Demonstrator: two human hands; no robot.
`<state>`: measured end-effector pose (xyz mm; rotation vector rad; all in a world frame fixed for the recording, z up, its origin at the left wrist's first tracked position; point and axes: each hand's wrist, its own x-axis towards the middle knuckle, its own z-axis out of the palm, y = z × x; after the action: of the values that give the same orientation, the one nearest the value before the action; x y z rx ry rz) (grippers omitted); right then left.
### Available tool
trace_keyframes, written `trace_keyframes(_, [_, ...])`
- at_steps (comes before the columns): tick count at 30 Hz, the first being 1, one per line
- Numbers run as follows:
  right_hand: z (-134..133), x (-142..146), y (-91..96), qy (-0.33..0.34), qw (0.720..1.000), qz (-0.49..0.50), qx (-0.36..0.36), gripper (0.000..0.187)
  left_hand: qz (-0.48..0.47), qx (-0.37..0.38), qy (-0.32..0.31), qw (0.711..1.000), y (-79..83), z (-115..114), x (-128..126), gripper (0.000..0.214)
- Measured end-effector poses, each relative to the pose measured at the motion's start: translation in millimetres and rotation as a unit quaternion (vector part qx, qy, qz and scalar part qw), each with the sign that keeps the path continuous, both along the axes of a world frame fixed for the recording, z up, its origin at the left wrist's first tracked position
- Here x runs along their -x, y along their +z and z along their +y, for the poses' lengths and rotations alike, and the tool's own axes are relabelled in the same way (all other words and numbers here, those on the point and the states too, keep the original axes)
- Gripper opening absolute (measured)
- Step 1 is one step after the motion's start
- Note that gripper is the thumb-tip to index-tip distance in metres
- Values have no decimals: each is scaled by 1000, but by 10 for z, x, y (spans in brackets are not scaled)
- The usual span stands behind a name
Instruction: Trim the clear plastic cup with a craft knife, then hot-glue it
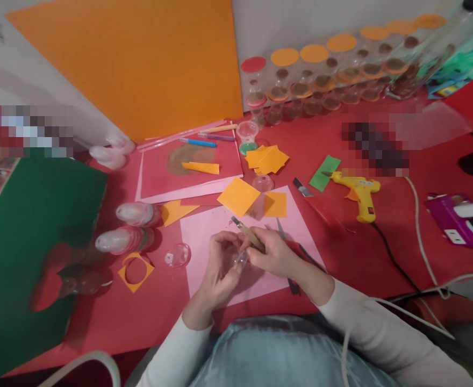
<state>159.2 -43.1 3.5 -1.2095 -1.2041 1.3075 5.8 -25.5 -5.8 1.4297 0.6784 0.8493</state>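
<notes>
My left hand (219, 269) and my right hand (274, 252) meet over a pink sheet (204, 226) on the red table. The fingers of my left hand pinch a small clear plastic piece (240, 260). Wrapped in my right hand is a craft knife (246, 232) with a tan handle, its blade pointing up and left, away from me. Scissors (287, 252) lie on the pink sheet, partly hidden under my right wrist. Orange paper squares (238, 196) lie just beyond my hands, and a clear plastic cap (177, 255) sits to the left of them.
A yellow glue gun (359, 193) with a black cord lies to the right. Clear bottles (134, 214) lie on the left beside a green board (27, 236). A row of jars with orange lids (313, 70) stands at the back. Markers (198, 142) rest on a second pink sheet.
</notes>
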Motion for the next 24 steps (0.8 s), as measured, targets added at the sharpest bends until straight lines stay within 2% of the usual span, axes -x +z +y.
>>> trace_keyframes(10, [-25, 8, -72, -36, 999, -27, -12, 9, 36, 29, -14, 999, 61, -2, -13, 37])
trace_keyframes(17, [-31, -27, -26, -57, 995, -61, -48, 10, 202, -32, -67, 977, 174, 49, 58, 28])
trace_keyframes(21, [-40, -42, -22, -30, 998, -25, -43, 10, 222, -61, -67, 971, 237, 96, 62, 23])
trace_keyframes(24, [-48, -49, -44, -50, 998, -18, -34, 16, 232, -76, -63, 968, 297, 134, 33, 24])
